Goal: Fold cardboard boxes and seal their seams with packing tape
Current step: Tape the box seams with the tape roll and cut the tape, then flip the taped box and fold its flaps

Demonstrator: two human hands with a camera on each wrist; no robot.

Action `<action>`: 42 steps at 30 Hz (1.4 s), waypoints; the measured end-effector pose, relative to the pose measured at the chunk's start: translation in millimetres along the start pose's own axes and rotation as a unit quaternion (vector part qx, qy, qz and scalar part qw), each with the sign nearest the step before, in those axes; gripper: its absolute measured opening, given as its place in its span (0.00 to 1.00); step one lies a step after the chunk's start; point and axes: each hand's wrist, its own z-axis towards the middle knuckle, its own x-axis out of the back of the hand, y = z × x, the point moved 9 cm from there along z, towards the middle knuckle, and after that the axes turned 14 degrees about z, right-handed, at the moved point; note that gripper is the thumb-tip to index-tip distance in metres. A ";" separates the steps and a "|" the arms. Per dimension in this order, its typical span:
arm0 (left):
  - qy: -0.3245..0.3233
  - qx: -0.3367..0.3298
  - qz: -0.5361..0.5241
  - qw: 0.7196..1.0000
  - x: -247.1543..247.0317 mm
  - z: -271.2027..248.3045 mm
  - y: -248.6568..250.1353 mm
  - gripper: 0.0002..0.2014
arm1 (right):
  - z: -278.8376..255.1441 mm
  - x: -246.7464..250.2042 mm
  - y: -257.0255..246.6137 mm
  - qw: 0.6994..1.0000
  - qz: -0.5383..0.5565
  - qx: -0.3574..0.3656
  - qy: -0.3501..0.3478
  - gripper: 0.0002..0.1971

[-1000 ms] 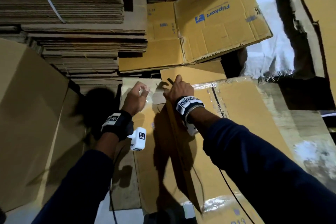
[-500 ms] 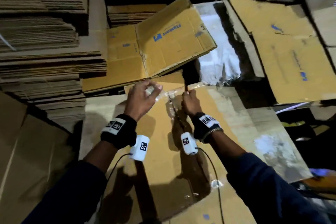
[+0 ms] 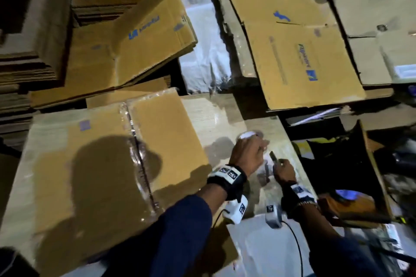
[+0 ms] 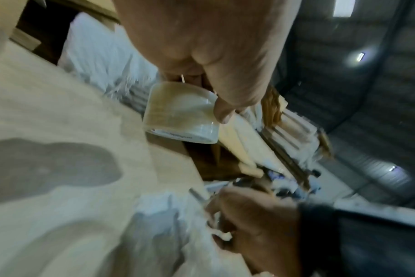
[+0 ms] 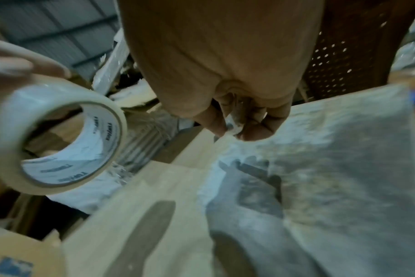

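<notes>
White woven sack (image 3: 202, 51) (crumpled), dark chair (image 5: 344, 56)

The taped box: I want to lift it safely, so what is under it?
The taped box lies on more flat cardboard, whose edges show at its far side. Whatever is beneath its middle is covered.

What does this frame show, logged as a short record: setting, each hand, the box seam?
setting: stacks of flattened brown cardboard sheets around the work area
left hand: grips a roll of clear packing tape
right hand: pinches a small thin tool; type unclear
folded brown cardboard box: centre seam covered with clear tape
hands' position: to the right of the box, over a pale sheet
</notes>
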 end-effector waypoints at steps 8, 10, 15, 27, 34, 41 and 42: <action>-0.212 0.036 0.157 0.964 -145.6 -61.9 -39.3 0.29 | 15.9 11.1 81.8 1.000 -0.010 0.004 0.021 0.16; -0.242 0.004 0.166 0.956 -156.8 -72.1 -37.8 0.36 | 15.9 5.7 83.5 0.998 -0.063 0.025 0.015 0.14; -0.274 -0.032 0.206 0.939 -147.0 -74.5 -21.5 0.44 | 11.3 -2.0 72.5 0.983 -0.181 0.032 -0.022 0.13; -0.055 0.281 0.179 0.941 186.8 -92.9 -196.5 0.31 | -60.9 -166.4 -230.4 0.961 0.003 0.184 -0.204 0.14; 0.004 0.590 -0.006 0.807 259.5 -248.7 -418.9 0.75 | -73.9 -257.2 -240.9 0.977 -0.038 0.119 -0.170 0.44; 0.116 0.558 -0.166 0.805 276.2 -255.8 -408.0 0.79 | -112.6 -239.6 -274.4 0.989 0.018 0.137 -0.051 0.52; 0.134 0.548 -0.173 0.807 287.6 -254.5 -403.7 0.81 | -123.0 -230.2 -287.7 0.988 0.034 0.148 -0.035 0.54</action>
